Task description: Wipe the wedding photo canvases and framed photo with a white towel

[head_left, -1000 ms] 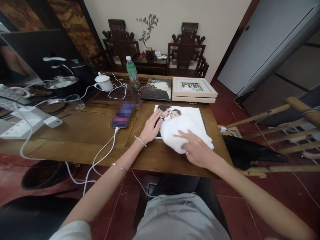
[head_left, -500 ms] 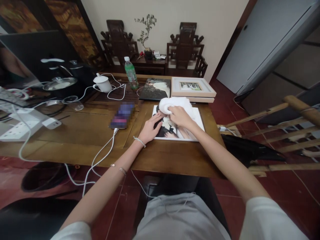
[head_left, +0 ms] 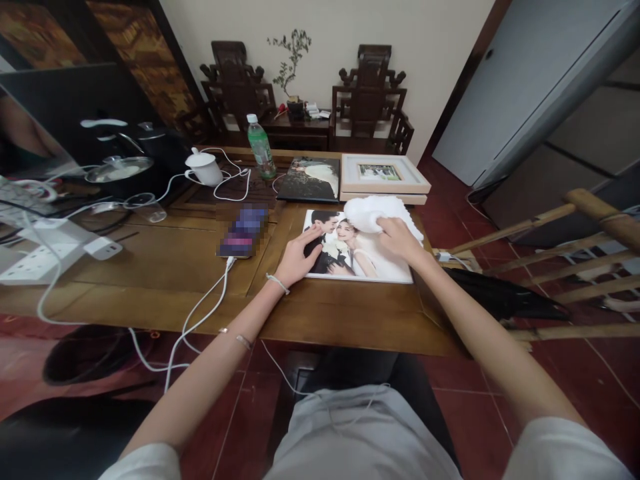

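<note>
Flat on the wooden table in front of me lies a photo panel [head_left: 373, 261] with a wedding couple printed on it. My left hand [head_left: 300, 255] rests on its left edge, fingers stretched out over the picture. A bunched white cloth [head_left: 367, 217] is gripped in my right hand [head_left: 400, 240], which presses it on the upper right part of the panel. The cloth covers that corner and hangs a little past the right edge. My right fingertips are partly hidden by the cloth.
Behind the panel are a dark photo panel [head_left: 310, 180] and stacked light wood frames [head_left: 385, 190]. A green bottle [head_left: 261, 147], a white lidded cup [head_left: 204, 167], a phone [head_left: 244, 230] on a cable and a white power strip [head_left: 45, 257] stand or lie leftward. A bamboo rack [head_left: 600, 220] is at right.
My right hand has slid the cloth rightward across the panel, uncovering the couple's faces. My left hand has stayed in place on the left edge.
</note>
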A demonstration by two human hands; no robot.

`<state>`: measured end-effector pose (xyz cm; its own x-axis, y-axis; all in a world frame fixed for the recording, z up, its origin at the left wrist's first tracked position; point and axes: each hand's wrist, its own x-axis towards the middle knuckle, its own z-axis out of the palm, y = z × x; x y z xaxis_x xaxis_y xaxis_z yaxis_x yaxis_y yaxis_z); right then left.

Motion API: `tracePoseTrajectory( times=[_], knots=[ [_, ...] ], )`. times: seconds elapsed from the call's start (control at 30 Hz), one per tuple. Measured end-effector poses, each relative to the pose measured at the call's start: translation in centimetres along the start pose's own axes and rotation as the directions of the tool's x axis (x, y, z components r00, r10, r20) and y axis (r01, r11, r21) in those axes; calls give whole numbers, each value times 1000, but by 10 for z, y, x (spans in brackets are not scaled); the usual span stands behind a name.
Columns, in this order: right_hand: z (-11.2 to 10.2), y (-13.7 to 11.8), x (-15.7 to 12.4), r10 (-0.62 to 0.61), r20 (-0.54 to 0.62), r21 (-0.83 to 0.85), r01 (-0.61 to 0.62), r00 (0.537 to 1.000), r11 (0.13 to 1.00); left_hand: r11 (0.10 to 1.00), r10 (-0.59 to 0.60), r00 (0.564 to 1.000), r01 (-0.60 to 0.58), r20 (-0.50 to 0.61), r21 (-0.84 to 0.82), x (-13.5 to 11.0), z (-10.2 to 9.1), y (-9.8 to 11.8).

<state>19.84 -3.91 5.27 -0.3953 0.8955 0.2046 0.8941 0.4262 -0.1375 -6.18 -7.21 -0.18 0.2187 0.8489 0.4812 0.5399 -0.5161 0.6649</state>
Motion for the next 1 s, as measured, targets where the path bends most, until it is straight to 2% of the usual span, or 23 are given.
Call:
tracePoseTrajectory(
  times=[0.1,0.23,0.33,0.53,0.63,0.77,1.0],
  knots=[
    [3,14,-11,-23,-19,-37,22,1000,999,999,24,1000,-24,-12,-21,0,-1,2],
    [9,16,-23,-47,-62,-20,46,997,999,998,40,999,-41,-16,-41,-1,-1,4],
    [10,10,-41,-89,-73,-10,89,993,996,999,38,999,-38,-20,-31,-1,-1,4],
    [0,-15,-103,-232,-50,60,234,972,970,1000,9,1000,-9,20,4,-1,0,1],
    [-4,-21,-120,-276,-40,89,278,960,956,1000,-7,998,6,57,17,0,-1,-1],
    [-6,-15,-106,-236,-17,64,237,972,970,999,-19,995,17,93,27,0,-1,-6],
    [-4,6,-26,-117,22,-69,118,993,991,999,-28,995,26,98,20,0,-1,-9]
  ],
)
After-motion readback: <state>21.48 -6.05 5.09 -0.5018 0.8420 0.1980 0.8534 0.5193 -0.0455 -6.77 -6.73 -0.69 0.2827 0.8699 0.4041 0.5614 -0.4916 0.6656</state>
